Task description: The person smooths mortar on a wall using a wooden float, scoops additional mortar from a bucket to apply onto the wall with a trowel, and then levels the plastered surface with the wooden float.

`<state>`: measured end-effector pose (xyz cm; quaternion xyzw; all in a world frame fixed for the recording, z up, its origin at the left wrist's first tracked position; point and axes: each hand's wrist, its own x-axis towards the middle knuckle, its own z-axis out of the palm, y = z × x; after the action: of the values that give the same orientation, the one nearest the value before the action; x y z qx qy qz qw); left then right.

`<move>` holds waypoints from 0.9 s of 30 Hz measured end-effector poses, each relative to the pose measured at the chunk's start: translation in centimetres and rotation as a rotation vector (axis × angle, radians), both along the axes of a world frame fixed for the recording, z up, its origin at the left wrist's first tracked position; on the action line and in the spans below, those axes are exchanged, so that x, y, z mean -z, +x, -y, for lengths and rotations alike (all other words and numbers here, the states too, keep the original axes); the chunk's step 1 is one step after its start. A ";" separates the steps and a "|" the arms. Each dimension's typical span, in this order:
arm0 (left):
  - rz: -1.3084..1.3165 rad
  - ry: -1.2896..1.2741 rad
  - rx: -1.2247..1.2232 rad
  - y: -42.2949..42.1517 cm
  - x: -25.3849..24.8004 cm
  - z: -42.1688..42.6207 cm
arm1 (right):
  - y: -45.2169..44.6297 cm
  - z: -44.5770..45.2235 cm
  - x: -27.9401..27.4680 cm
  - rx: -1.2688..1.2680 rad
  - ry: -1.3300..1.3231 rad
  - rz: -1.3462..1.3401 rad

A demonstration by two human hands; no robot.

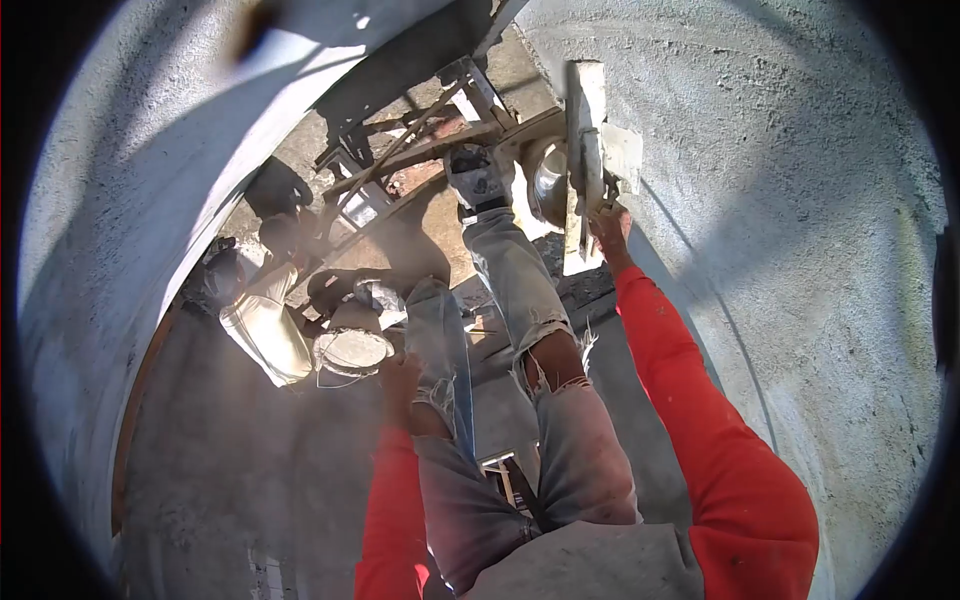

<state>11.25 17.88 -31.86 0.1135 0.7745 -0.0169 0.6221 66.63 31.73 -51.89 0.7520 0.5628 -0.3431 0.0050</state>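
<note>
My right hand, at the end of a red sleeve, is closed on a long plaster-coated board held close to the rough wall. A pale squarish plate shows just right of the board; whether they are joined is unclear. My left hand hangs beside my left knee, in shade, its fingers blurred. Just left of it is a bucket with a pale, round top and a thin wire handle. I cannot tell whether the left hand touches the bucket.
Below on the left, a person in a pale shirt is near the bucket. My shoe rests among wooden planks. A second bucket stands beside the board. Rough plastered walls curve up on both sides.
</note>
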 end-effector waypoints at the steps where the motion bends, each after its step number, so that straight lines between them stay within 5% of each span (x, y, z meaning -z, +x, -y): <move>1: 0.028 0.019 0.013 1.1 -0.2 -2.6 | -0.8 0.3 -0.1 0.140 0.041 -0.092; 5: 0.123 0.258 0.148 5.9 -0.3 -8.5 | -1.8 -3.4 -3.7 -0.060 0.193 0.313; 7: 0.208 0.086 0.010 9.0 -2.5 -14.8 | -4.7 -11.6 -10.9 0.138 0.226 0.276; 9: 0.213 0.128 -0.188 12.2 -5.7 -19.5 | -6.6 -20.2 -16.7 0.406 0.173 0.112; 12: 0.203 0.218 -0.289 14.2 -8.9 -23.7 | -8.6 -33.6 -24.4 0.437 0.482 -0.066; 14: 0.189 0.251 -0.291 14.0 -9.8 -24.6 | -8.9 -41.7 -26.5 0.378 0.767 -0.427; 19: 0.111 0.233 -0.378 9.2 -7.5 -19.3 | -10.9 -58.4 -37.0 0.283 1.080 0.216; 24: -0.038 0.178 -0.255 2.2 -6.9 -9.2 | -10.2 -65.0 -37.8 0.135 0.919 0.271; 27: -0.195 0.239 0.053 -0.9 -7.2 -3.9 | -10.3 -65.6 -36.9 0.077 0.832 0.241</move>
<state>10.35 21.83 -24.62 0.2049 0.8244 0.0484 0.5254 56.35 97.33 -14.96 0.7450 0.6201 0.0033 -0.2459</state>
